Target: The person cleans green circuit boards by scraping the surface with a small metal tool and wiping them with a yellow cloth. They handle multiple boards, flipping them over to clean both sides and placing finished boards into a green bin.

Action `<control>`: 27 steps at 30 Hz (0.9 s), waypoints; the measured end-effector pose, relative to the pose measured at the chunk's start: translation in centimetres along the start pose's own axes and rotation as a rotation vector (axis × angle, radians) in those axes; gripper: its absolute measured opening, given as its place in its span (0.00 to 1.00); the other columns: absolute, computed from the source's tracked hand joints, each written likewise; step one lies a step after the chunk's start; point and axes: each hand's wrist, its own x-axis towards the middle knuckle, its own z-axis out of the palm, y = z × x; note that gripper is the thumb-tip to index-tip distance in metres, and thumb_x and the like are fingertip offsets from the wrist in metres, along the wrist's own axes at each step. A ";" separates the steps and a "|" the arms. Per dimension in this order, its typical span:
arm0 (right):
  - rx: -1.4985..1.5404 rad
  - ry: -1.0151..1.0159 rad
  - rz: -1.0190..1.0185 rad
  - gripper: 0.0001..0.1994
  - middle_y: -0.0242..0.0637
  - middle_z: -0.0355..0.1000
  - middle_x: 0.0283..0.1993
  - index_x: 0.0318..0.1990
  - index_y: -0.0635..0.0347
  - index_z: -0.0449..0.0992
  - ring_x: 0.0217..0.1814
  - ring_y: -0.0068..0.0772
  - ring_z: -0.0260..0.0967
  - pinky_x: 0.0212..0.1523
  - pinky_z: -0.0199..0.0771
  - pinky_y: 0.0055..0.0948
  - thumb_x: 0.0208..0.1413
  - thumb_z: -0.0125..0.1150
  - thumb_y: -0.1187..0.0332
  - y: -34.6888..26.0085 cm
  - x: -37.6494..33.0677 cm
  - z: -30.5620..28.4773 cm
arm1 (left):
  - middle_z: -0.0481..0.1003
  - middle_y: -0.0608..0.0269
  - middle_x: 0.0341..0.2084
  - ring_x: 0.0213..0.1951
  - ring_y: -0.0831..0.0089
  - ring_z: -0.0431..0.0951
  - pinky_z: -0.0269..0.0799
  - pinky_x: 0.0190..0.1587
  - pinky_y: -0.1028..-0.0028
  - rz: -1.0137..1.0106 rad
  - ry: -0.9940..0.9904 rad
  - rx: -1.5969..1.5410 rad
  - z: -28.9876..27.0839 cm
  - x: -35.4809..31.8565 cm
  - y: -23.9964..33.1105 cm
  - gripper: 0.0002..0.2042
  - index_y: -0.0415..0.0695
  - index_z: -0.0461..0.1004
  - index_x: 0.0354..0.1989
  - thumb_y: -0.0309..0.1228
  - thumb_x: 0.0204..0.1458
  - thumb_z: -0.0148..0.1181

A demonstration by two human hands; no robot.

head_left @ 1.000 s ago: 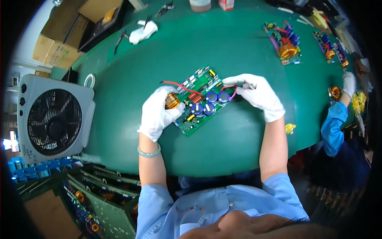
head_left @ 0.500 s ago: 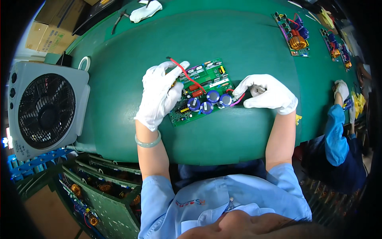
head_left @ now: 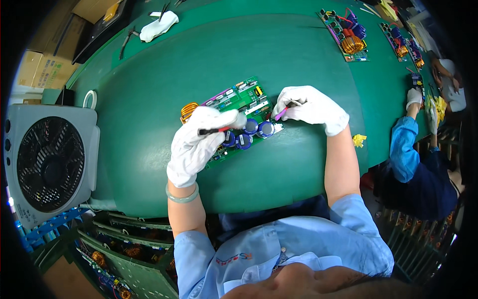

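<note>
A green circuit board (head_left: 242, 104) lies tilted on the green mat between my white-gloved hands. Round blue capacitors (head_left: 250, 126) stand along its near side, and a copper-wound coil (head_left: 189, 111) sits at its far left corner. My left hand (head_left: 196, 142) is closed over the near left part of the board, with a red wire (head_left: 219, 130) ending in a black tip in its fingers. At the board's right edge, my right hand (head_left: 313, 110) pinches a short purple wire (head_left: 282, 113). The left fingertips are slightly blurred, and the hand hides part of the board.
A grey box fan (head_left: 52, 159) stands at the left. Other boards (head_left: 351, 45) lie far right, near a co-worker's gloved hand (head_left: 414, 97). Yellow scraps (head_left: 358, 140) lie right of my forearm. Pliers (head_left: 128, 42) and a white glove (head_left: 159, 26) are at the back.
My left hand has come down over the near side of the board, uncovering the coil, and the red wire now lies flatter. My right hand has drawn in and pinches the purple wire.
</note>
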 end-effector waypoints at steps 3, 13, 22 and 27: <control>0.162 -0.013 0.146 0.09 0.32 0.75 0.33 0.36 0.64 0.80 0.29 0.19 0.65 0.30 0.64 0.20 0.46 0.56 0.79 -0.2 0.2 -0.5 | 0.78 0.54 0.37 0.36 0.68 0.77 0.71 0.45 0.71 0.082 -0.126 -0.230 -1.1 0.3 0.4 0.13 0.33 0.78 0.48 0.27 0.58 0.58; 0.461 -0.058 0.026 0.13 0.46 0.75 0.34 0.27 0.63 0.78 0.17 0.18 0.58 0.13 0.51 0.17 0.43 0.63 0.61 2.4 0.8 -1.3 | 0.77 0.63 0.32 0.35 0.71 0.75 0.72 0.41 0.74 -0.014 0.067 0.429 -3.3 -0.1 0.7 0.11 0.40 0.82 0.44 0.19 0.55 0.58; 0.473 -0.132 -0.038 0.14 0.45 0.76 0.31 0.29 0.64 0.77 0.16 0.17 0.59 0.12 0.51 0.17 0.45 0.63 0.59 2.4 0.6 -1.7 | 0.72 0.64 0.27 0.31 0.73 0.71 0.66 0.36 0.74 -0.229 -0.089 0.130 -3.8 -1.1 1.7 0.12 0.41 0.83 0.45 0.29 0.54 0.61; 0.413 -0.124 -0.146 0.22 0.46 0.74 0.28 0.24 0.64 0.76 0.15 0.17 0.60 0.13 0.55 0.18 0.48 0.66 0.49 3.0 1.2 -1.1 | 0.70 0.64 0.25 0.31 0.68 0.69 0.64 0.39 0.69 -0.084 -0.235 0.268 -4.8 -1.0 1.7 0.14 0.46 0.83 0.46 0.33 0.54 0.59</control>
